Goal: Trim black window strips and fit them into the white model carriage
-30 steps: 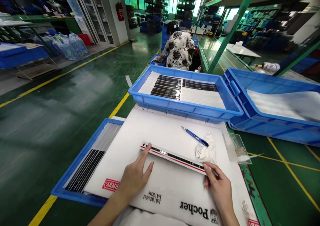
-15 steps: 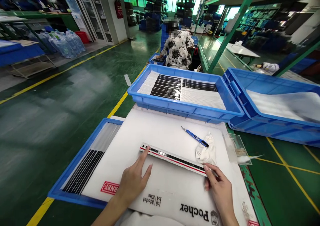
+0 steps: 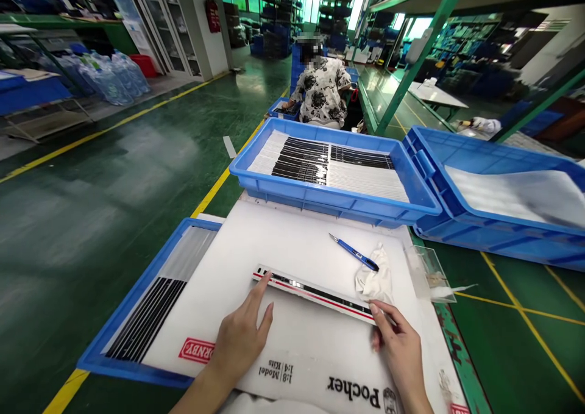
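A long white model train carriage shell (image 3: 315, 293) with a black window band and a red stripe lies slantwise over the white foam sheet (image 3: 278, 237). My left hand (image 3: 242, 335) rests its stretched index finger on the shell's left end, thumb spread apart, gripping nothing. At the other end, my right hand (image 3: 400, 347) pinches the shell between thumb and fingers; some of those fingertips are hidden. Beyond the shell lie a blue craft knife (image 3: 354, 252) and a crumpled white cloth (image 3: 375, 277).
A blue tray (image 3: 292, 196) of black strips and white sheeting stands behind the foam. Another blue tray (image 3: 159, 374) with black strips sits at left, partly under the foam. Large blue bins (image 3: 493, 243) and a clear plastic box (image 3: 425, 274) are at right. A person (image 3: 322, 91) sits ahead.
The whole view has shifted slightly. Both hands keep the same places on the carriage shell, and nothing else has visibly moved.
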The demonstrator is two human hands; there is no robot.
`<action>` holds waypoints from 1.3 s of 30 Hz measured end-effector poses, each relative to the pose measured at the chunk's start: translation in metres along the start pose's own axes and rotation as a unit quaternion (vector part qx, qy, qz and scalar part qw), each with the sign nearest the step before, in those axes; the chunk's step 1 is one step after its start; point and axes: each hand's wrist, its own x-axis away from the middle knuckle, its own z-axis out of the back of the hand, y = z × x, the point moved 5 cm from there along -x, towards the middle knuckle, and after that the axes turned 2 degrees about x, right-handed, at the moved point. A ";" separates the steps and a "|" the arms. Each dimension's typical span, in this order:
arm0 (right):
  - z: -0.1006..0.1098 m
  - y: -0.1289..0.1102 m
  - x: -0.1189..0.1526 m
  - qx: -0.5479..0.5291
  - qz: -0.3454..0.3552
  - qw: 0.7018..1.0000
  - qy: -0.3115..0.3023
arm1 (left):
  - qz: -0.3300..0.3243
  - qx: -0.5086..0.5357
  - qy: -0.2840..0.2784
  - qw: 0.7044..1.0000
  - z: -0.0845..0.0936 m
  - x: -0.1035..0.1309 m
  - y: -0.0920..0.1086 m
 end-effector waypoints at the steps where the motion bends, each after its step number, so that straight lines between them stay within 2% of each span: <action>1: 0.000 0.000 0.000 0.000 0.000 1.000 0.000 | -0.005 -0.004 0.000 1.000 0.000 0.000 0.001; 10: -0.001 0.003 -0.001 -0.006 0.009 1.000 0.002 | -0.087 -0.004 0.000 0.996 -0.003 0.008 0.003; 16: -0.001 0.003 -0.001 -0.006 0.010 1.000 0.006 | -0.090 -0.009 -0.010 0.996 -0.003 0.009 0.004; 23: 0.000 0.004 -0.001 0.000 0.005 1.000 0.001 | -0.110 -0.019 0.022 0.994 -0.005 0.006 0.004; 29: 0.000 0.004 -0.001 0.000 0.004 1.000 -0.001 | -0.115 -0.028 -0.002 0.993 -0.004 0.005 0.004; 39: -0.001 0.004 -0.001 -0.004 0.011 1.000 -0.004 | -0.154 0.015 -0.059 0.986 -0.009 0.007 0.025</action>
